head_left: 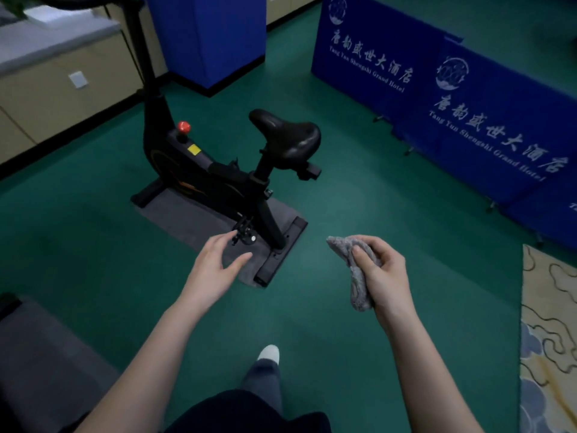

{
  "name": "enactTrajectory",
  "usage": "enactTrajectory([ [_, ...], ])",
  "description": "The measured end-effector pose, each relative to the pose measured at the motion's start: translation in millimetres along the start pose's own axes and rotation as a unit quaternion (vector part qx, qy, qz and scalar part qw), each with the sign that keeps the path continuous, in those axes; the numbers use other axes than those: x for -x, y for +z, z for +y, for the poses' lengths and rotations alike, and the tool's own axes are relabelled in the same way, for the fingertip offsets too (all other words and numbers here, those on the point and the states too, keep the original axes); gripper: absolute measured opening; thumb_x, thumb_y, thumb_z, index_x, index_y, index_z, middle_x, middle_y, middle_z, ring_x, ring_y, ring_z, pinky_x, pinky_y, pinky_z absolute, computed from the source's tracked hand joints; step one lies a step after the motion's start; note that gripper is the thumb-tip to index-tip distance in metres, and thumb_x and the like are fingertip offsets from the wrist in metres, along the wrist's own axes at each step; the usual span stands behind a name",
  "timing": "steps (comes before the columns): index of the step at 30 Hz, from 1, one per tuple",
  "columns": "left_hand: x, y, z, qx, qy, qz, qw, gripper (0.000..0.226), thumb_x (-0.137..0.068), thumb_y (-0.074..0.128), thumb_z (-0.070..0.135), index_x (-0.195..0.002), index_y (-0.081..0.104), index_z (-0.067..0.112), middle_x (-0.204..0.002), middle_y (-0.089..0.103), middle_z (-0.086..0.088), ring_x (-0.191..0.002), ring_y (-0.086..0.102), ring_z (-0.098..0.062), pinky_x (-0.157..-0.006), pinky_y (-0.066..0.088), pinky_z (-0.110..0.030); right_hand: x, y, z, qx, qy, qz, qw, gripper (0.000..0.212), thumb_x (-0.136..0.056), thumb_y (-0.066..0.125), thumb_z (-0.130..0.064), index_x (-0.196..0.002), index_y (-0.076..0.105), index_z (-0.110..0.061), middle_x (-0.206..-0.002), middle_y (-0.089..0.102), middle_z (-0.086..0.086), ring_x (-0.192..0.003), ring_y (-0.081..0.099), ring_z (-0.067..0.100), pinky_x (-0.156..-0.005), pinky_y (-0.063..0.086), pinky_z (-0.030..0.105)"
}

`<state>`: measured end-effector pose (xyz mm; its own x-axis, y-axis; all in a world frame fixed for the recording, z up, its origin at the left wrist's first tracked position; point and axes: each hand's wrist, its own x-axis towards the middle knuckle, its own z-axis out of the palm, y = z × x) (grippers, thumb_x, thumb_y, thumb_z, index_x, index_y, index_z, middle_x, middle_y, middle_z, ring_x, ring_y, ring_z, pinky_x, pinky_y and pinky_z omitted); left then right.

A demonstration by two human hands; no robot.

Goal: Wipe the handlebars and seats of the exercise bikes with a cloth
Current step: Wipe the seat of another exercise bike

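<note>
A black exercise bike (199, 170) stands on a grey mat (190, 220) on the green floor ahead of me. Its black seat (285, 137) points toward the right. The handlebar post (140, 54) rises at the upper left, and the handlebars themselves are cut off by the frame's top edge. My right hand (382, 273) is shut on a bunched grey cloth (356, 270), held in the air to the right of the bike's rear foot. My left hand (215, 267) is open, fingers spread, near the pedal (245, 234), touching nothing.
Blue folded panels with white lettering (452, 98) stand along the right. A blue cabinet (209, 35) is behind the bike, beige cupboards (62, 89) at the left. A patterned rug (549, 339) lies at the right edge, a grey one (40, 364) at the lower left. My foot (269, 354) steps forward.
</note>
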<state>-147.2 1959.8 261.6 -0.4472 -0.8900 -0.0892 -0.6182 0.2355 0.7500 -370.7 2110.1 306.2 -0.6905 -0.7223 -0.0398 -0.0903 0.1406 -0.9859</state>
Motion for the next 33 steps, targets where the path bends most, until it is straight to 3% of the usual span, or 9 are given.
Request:
enactTrajectory([
  [6, -103, 32, 47, 0.013, 0.026, -0.029, 0.999, 0.055, -0.088, 0.063, 0.039, -0.137, 0.047, 0.020, -0.135, 0.047, 0.004, -0.124, 0.045, -0.011, -0.098, 0.032, -0.021, -68, -21, 12, -0.007, 0.042, 0.026, 0.999, 0.019, -0.090, 0.061, -0.003, -0.085, 0.070, -0.019, -0.086, 0.072, -0.011, -0.080, 0.065, 0.003, -0.070, 0.047, 0.010],
  [12, -161, 75, 75, 0.038, -0.011, -0.021, 0.999, 0.057, -0.087, 0.063, 0.039, -0.139, 0.044, 0.022, -0.138, 0.044, 0.006, -0.117, 0.046, -0.005, -0.088, 0.037, -0.022, -145, -54, 29, -0.017, 0.067, 0.033, 0.997, 0.017, -0.090, 0.060, -0.003, -0.087, 0.070, -0.016, -0.090, 0.073, -0.001, -0.083, 0.066, 0.007, -0.073, 0.049, 0.012],
  [15, -183, 95, 87, 0.046, -0.040, 0.006, 0.998, 0.060, -0.086, 0.063, 0.040, -0.140, 0.043, 0.022, -0.138, 0.044, 0.006, -0.115, 0.045, -0.003, -0.099, 0.040, -0.030, -192, -70, 34, -0.002, 0.065, -0.003, 0.998, 0.016, -0.090, 0.061, -0.004, -0.086, 0.071, -0.016, -0.087, 0.073, -0.006, -0.080, 0.065, 0.005, -0.071, 0.048, 0.010],
  [18, -201, 114, 103, 0.046, -0.071, 0.040, 0.996, 0.062, -0.087, 0.063, 0.042, -0.141, 0.041, 0.022, -0.139, 0.043, 0.005, -0.117, 0.043, -0.004, -0.099, 0.036, -0.025, -245, -88, 35, 0.004, 0.057, -0.054, 0.997, 0.016, -0.090, 0.061, -0.004, -0.087, 0.071, -0.017, -0.087, 0.073, -0.006, -0.081, 0.066, 0.005, -0.070, 0.048, 0.010],
  [21, -217, 133, 120, 0.029, -0.101, 0.074, 0.992, 0.063, -0.087, 0.062, 0.043, -0.141, 0.041, 0.021, -0.140, 0.043, 0.003, -0.126, 0.042, -0.011, -0.100, 0.031, -0.023, -296, -105, 30, 0.012, 0.045, -0.097, 0.994, 0.017, -0.090, 0.061, -0.004, -0.088, 0.071, -0.017, -0.089, 0.073, -0.005, -0.083, 0.066, 0.006, -0.071, 0.048, 0.010],
  [24, -225, 148, 135, 0.012, -0.127, 0.105, 0.986, 0.062, -0.087, 0.061, 0.044, -0.140, 0.042, 0.020, -0.140, 0.045, 0.001, -0.129, 0.041, -0.016, -0.107, 0.032, -0.030, -339, -114, 28, 0.014, 0.037, -0.136, 0.990, 0.017, -0.090, 0.061, -0.004, -0.089, 0.071, -0.017, -0.089, 0.073, -0.006, -0.081, 0.066, 0.005, -0.070, 0.048, 0.010],
  [30, -226, 162, 146, -0.005, -0.192, 0.148, 0.970, 0.059, -0.087, 0.062, 0.042, -0.138, 0.045, 0.018, -0.141, 0.045, -0.001, -0.131, 0.038, -0.021, -0.111, 0.029, -0.044, -390, -98, 32, 0.008, 0.060, -0.195, 0.979, 0.022, -0.091, 0.059, -0.005, -0.085, 0.070, -0.023, -0.086, 0.073, -0.005, -0.081, 0.067, 0.008, -0.066, 0.050, 0.012],
  [33, -236, 159, 143, -0.002, -0.219, 0.165, 0.962, 0.061, -0.087, 0.063, 0.041, -0.139, 0.044, 0.018, -0.142, 0.043, 0.000, -0.134, 0.036, -0.020, -0.113, 0.027, -0.041, -410, -79, 31, 0.021, 0.057, -0.232, 0.971, 0.025, -0.091, 0.060, -0.006, -0.081, 0.070, -0.027, -0.082, 0.072, -0.008, -0.077, 0.066, 0.006, -0.064, 0.050, 0.013],
])
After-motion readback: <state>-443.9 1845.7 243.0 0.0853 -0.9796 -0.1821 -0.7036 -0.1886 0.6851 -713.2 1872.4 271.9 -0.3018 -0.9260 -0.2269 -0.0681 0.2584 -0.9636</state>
